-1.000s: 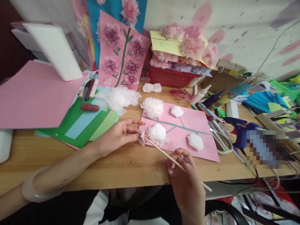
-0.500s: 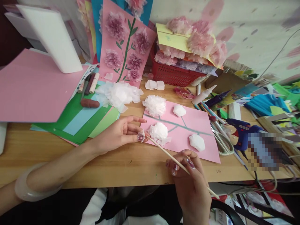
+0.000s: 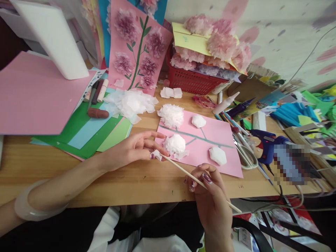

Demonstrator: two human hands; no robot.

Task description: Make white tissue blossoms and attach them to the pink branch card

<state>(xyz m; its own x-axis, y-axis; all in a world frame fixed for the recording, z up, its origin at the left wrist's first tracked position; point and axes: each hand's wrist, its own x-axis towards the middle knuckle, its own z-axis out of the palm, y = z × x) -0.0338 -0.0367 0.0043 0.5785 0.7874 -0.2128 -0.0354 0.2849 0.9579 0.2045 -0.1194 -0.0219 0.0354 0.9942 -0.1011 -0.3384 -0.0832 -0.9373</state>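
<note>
A thin wooden stick (image 3: pixel 181 168) is held in my right hand (image 3: pixel 210 189), its far tip meeting a small piece of white tissue (image 3: pixel 157 155). The fingertips of my left hand (image 3: pixel 136 148) pinch that tissue. Beyond my hands lies a pink sheet (image 3: pixel 194 152) with a painted green branch. It bears a full white flower (image 3: pixel 171 116) at its upper left corner, a partly built one (image 3: pixel 175 144) near my left fingers, and two smooth white tissue mounds (image 3: pixel 198 121), (image 3: pixel 217 155) to the right.
Loose white tissue squares (image 3: pixel 131 104) lie on green and blue paper. A red basket (image 3: pixel 194 79) of tissue flowers stands behind. Scissors (image 3: pixel 246 157) and a blue glue gun (image 3: pixel 267 143) are at the right. A pink sheet stack (image 3: pixel 36 98) sits at the left.
The whole view has shifted slightly. The white tissue between my left fingertips now shows more clearly at the stick's tip; both hands keep their holds.
</note>
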